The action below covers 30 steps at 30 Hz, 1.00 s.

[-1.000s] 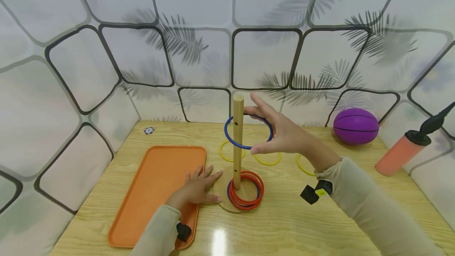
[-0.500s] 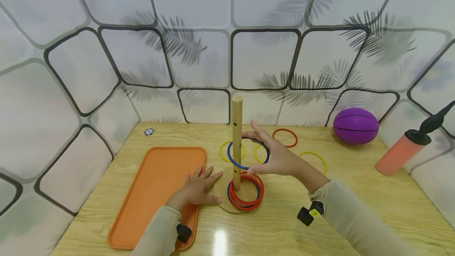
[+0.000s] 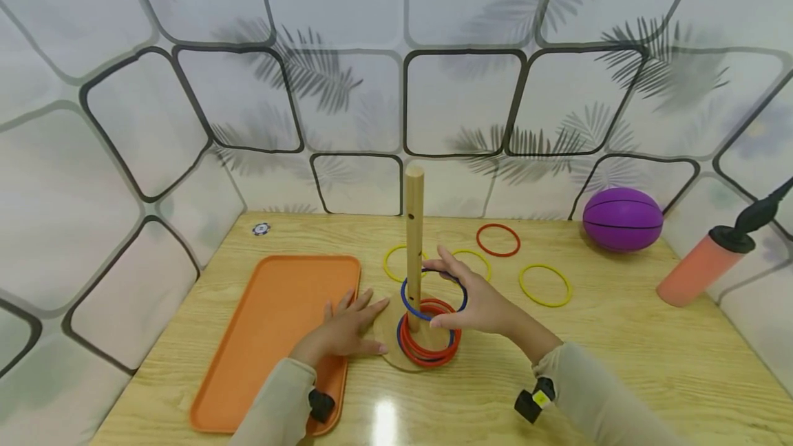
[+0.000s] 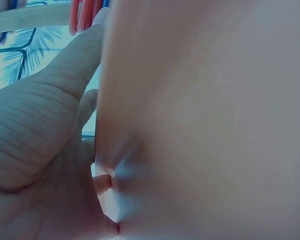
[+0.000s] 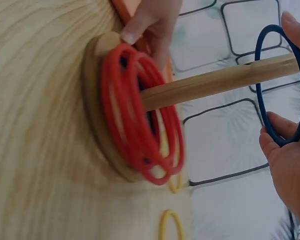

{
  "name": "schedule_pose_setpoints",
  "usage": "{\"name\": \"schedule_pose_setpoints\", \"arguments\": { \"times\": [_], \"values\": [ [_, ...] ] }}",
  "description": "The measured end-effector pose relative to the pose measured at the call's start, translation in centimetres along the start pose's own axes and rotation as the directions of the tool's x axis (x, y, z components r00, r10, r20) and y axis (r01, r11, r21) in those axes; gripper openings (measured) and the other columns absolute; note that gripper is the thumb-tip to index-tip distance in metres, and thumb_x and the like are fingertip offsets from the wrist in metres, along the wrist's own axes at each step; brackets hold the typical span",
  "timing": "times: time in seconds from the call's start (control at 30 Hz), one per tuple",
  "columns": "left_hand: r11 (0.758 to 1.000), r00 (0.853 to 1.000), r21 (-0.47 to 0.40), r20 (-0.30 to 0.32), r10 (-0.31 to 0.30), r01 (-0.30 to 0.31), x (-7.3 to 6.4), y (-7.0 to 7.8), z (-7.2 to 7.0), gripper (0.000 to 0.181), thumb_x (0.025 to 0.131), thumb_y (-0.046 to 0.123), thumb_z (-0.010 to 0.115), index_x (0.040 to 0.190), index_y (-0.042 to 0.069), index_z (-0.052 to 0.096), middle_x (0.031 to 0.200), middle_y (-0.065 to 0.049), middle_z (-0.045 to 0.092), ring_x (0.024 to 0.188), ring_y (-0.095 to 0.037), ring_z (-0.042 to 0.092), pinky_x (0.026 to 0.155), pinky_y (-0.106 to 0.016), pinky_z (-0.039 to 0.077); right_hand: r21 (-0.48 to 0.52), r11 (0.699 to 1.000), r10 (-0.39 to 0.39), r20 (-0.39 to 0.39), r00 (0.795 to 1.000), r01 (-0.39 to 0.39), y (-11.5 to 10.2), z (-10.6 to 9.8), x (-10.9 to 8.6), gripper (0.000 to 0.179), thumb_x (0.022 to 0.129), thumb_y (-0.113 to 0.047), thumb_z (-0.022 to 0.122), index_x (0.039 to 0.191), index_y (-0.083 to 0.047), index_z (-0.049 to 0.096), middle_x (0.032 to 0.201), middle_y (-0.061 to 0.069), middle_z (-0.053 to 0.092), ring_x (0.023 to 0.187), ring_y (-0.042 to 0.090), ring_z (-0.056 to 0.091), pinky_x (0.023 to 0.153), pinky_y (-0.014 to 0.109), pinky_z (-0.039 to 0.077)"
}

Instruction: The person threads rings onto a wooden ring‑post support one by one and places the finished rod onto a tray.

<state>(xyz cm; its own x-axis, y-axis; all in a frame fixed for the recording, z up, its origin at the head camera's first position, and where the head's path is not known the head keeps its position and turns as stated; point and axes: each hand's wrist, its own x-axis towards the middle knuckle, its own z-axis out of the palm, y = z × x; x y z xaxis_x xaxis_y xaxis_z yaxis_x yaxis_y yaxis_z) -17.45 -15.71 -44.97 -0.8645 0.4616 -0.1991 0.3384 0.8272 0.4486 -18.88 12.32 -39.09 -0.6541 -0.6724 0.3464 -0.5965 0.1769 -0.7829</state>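
My right hand [image 3: 482,303] pinches a blue ring [image 5: 259,85] between thumb and fingers. The ring encircles an upright wooden post [image 3: 414,226], low down and above a pile at its foot. That pile is several red rings [image 5: 111,95] with a blue one among them, lying around the post on the round wooden base [image 3: 389,349]. Fingers spread, my left hand [image 3: 341,332] rests at the left side of the base, across the right rim of an orange tray [image 3: 279,322]. In the left wrist view a blurred surface hides most of the scene beside that hand.
Behind the post lie yellow rings [image 3: 545,304], with a red ring [image 3: 519,242] farther back. A purple ball [image 3: 622,219] and a coral hand pump [image 3: 703,267] with a black nozzle stand at the right. A poker chip [image 3: 261,229] lies at the back left, near the patterned wall.
My right hand has lowered the blue ring along the post, from near its top to just above the piled rings. The left hand has stayed in place.
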Motion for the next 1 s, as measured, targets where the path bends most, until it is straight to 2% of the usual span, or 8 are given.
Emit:
{"name": "schedule_pose_setpoints", "arguments": {
  "times": [0.2,0.43,0.6,0.77,1.0],
  "values": [
    [1.0,1.0,-0.006,-0.002,0.004,-0.004,-0.1,0.2,-0.1,0.083,0.08,0.055,0.068,0.149,0.025,0.033,0.155,-0.015,0.019,0.14,-0.046,0.003,0.099,-0.074,-0.002,-0.016,0.995,0.097,-0.017,0.995,-0.097,1.3,1.4,-1.0,0.113,0.074,-0.022,0.082,0.152,-0.007,0.002,0.144,0.016,0.04,0.134,0.03,0.032,0.108,0.047,0.027],
    [1.0,1.0,0.002,-0.004,0.004,-0.004,-0.2,0.4,-0.2,0.083,0.08,0.055,0.068,0.149,0.026,0.033,0.155,-0.016,0.019,0.14,-0.047,0.004,0.099,-0.074,0.0,-0.022,0.984,0.176,-0.035,0.984,-0.177,2.1,2.8,-1.8,0.114,0.071,-0.025,0.085,0.151,0.001,0.008,0.143,0.016,0.042,0.135,0.034,0.03,0.106,0.061,0.018],
    [1.0,1.0,0.0,-0.008,0.01,-0.01,-0.3,0.5,-0.3,0.082,0.08,0.054,0.068,0.149,0.025,0.034,0.155,-0.017,0.02,0.14,-0.048,0.005,0.098,-0.075,0.001,-0.037,0.984,0.171,-0.039,0.985,-0.172,2.7,3.5,-2.2,0.114,0.069,-0.028,0.086,0.149,0.005,0.012,0.141,0.016,0.044,0.133,0.033,0.032,0.105,0.059,0.022],
    [1.0,1.0,-0.007,-0.01,0.013,-0.013,-0.3,0.6,-0.4,0.082,0.08,0.053,0.069,0.149,0.023,0.034,0.155,-0.017,0.02,0.139,-0.049,0.005,0.098,-0.075,0.0,-0.061,0.984,0.164,-0.037,0.986,-0.166,3.3,4.0,-2.6,0.112,0.07,-0.03,0.085,0.15,0.001,0.014,0.141,0.013,0.044,0.131,0.031,0.034,0.105,0.056,0.025],
    [1.0,1.0,-0.018,0.0,0.0,0.0,-0.3,0.5,-0.3,0.083,0.08,0.054,0.068,0.149,0.025,0.033,0.156,-0.015,0.018,0.14,-0.047,0.002,0.099,-0.074,-0.001,-0.023,0.984,0.179,-0.03,0.983,-0.179,3.6,4.2,-3.0,0.11,0.071,-0.027,0.085,0.151,-0.001,0.014,0.144,0.012,0.041,0.133,0.032,0.03,0.107,0.051,0.023]
  ]
}}
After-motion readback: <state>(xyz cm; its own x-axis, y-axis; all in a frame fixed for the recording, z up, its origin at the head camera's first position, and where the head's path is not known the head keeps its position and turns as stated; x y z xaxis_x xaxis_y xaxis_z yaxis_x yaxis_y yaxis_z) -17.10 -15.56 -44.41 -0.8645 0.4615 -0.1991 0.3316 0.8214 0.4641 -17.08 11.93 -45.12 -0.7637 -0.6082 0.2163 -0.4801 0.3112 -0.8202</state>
